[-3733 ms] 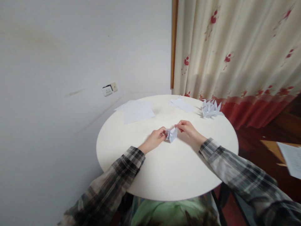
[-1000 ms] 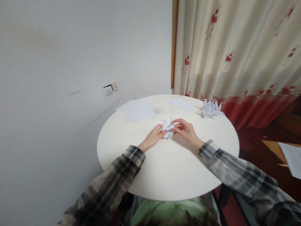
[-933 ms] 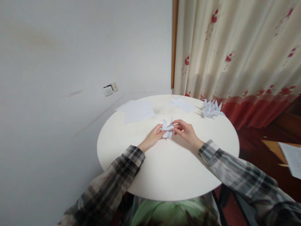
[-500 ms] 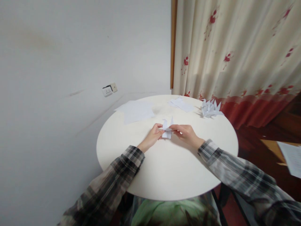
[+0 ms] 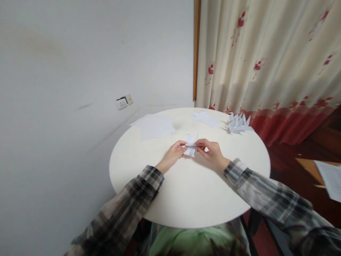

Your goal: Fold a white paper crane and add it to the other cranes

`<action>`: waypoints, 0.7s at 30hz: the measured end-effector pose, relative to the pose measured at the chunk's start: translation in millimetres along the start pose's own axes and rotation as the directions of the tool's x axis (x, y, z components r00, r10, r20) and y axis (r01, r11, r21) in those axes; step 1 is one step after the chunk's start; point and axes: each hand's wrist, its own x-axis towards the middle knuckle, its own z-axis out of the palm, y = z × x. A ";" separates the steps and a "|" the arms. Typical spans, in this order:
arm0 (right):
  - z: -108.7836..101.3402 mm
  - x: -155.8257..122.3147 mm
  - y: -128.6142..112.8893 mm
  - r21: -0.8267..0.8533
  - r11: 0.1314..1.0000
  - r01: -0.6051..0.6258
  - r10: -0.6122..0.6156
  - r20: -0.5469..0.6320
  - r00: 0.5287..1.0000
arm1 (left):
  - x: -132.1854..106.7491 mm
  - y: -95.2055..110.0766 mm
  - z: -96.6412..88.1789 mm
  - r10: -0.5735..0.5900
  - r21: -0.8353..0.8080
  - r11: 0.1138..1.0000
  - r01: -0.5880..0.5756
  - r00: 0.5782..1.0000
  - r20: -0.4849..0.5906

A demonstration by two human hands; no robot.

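A small folded white paper figure (image 5: 191, 145) is held just above the round cream table (image 5: 191, 199), near its middle. My left hand (image 5: 173, 155) pinches its left side with fingers closed. My right hand (image 5: 212, 153) pinches its right side, also closed. Two thin points of the paper stick up between my fingertips. Both arms wear plaid sleeves.
Flat white sheets (image 5: 154, 126) lie at the table's far left and smaller sheets (image 5: 205, 118) at the far middle. Several finished folded paper figures (image 5: 238, 123) sit at the far right. A flowered curtain (image 5: 266, 64) hangs behind; a wall socket (image 5: 123, 102) is on the left wall.
The paper has gone from a hanging pocket shape to one with upright points. My hands have shifted their pinch on it and pulled its sides a little apart.
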 end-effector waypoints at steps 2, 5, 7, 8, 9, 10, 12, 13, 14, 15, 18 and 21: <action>-1.4 0.1 2.8 -0.069 0.995 0.072 -0.071 0.014 0.997 | 0.7 0.4 -1.6 -0.001 -0.008 1.000 0.000 1.000 -0.018; -4.5 1.1 7.6 -0.178 0.971 0.163 -0.157 0.043 0.987 | 1.9 0.5 -4.0 0.002 -0.011 1.000 -0.002 1.000 -0.031; -7.5 2.3 9.4 -0.233 0.950 0.207 -0.193 0.079 0.978 | 2.7 0.2 -4.9 -0.008 -0.004 1.000 0.007 0.999 -0.041; -9.3 3.0 9.6 -0.249 0.940 0.232 -0.212 0.104 0.972 | 3.0 0.0 -5.0 -0.019 -0.005 1.000 0.019 0.999 -0.043; -11.4 3.7 9.3 -0.257 0.930 0.263 -0.236 0.131 0.963 | 3.2 0.0 -5.0 -0.035 -0.014 0.999 0.035 0.998 -0.044; -13.6 4.4 8.6 -0.257 0.920 0.296 -0.262 0.159 0.952 | 3.1 0.3 -4.9 -0.053 -0.031 0.998 0.052 0.998 -0.042; -18.2 5.5 6.7 -0.244 0.900 0.361 -0.314 0.212 0.926 | 2.2 2.0 -4.7 -0.093 -0.081 0.993 0.090 0.995 -0.031; -20.3 5.8 6.0 -0.241 0.889 0.390 -0.336 0.236 0.912 | 1.3 3.3 -4.5 -0.115 -0.108 0.988 0.112 0.993 -0.020; -22.2 5.8 5.5 -0.242 0.878 0.413 -0.352 0.256 0.900 | 0.2 4.9 -4.5 -0.137 -0.131 0.982 0.135 0.991 -0.002; -23.8 5.6 5.3 -0.243 0.870 0.429 -0.363 0.272 0.891 | -0.9 6.5 -4.5 -0.157 -0.145 0.977 0.158 0.987 0.020; -25.7 3.8 5.6 -0.240 0.865 0.441 -0.369 0.293 0.882 | -3.3 8.7 -4.8 -0.186 -0.146 0.970 0.197 0.979 0.087; -24.6 2.3 4.3 -0.221 0.861 0.457 -0.381 0.315 0.869 | -2.7 4.7 -5.6 -0.182 -0.135 0.972 0.192 0.979 0.087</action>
